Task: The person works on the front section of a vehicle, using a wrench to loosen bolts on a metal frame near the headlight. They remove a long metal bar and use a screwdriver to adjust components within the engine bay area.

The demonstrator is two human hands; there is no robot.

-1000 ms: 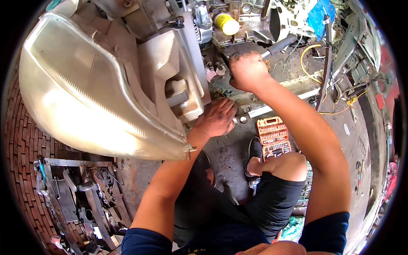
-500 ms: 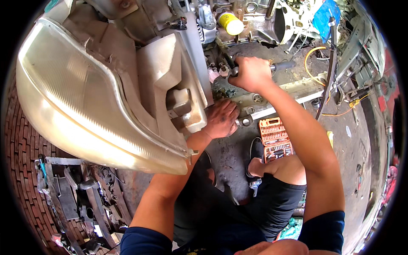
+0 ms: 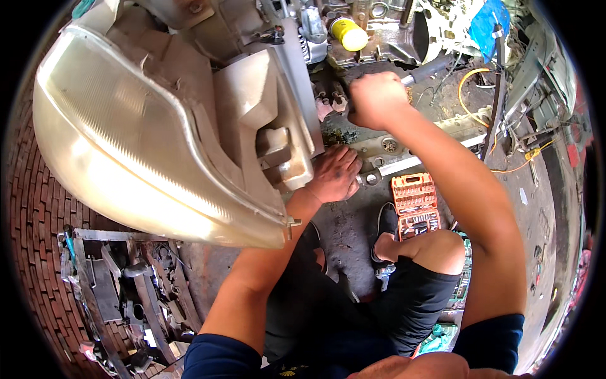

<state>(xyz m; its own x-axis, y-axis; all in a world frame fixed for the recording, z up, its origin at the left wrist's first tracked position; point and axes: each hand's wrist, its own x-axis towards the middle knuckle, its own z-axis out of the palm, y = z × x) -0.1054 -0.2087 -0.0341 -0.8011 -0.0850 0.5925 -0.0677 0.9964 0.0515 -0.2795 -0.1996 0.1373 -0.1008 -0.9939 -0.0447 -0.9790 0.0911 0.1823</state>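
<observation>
My right hand [image 3: 377,101] is closed around a tool with a metal shaft and a dark grey handle [image 3: 432,68], above a long metal crossmember [image 3: 461,131]. My left hand [image 3: 334,172] lies lower, at that crossmember beside the back of a large headlamp [image 3: 136,155]; its fingers are curled, and what they grip is hidden. An open orange socket case [image 3: 413,194] sits below the crossmember by my right shoe [image 3: 385,224].
A greasy engine block with a yellow filter [image 3: 348,35] is at the top. A blue sheet [image 3: 486,28], hoses, wires and body panels [image 3: 543,82] crowd the right side. A metal frame full of parts [image 3: 113,284] stands on bricks at lower left.
My right hand dipped toward me with the tool's handle swinging level, then moved back away, the handle angled up-right again. My left hand stayed at the crossmember. The view shifted slightly.
</observation>
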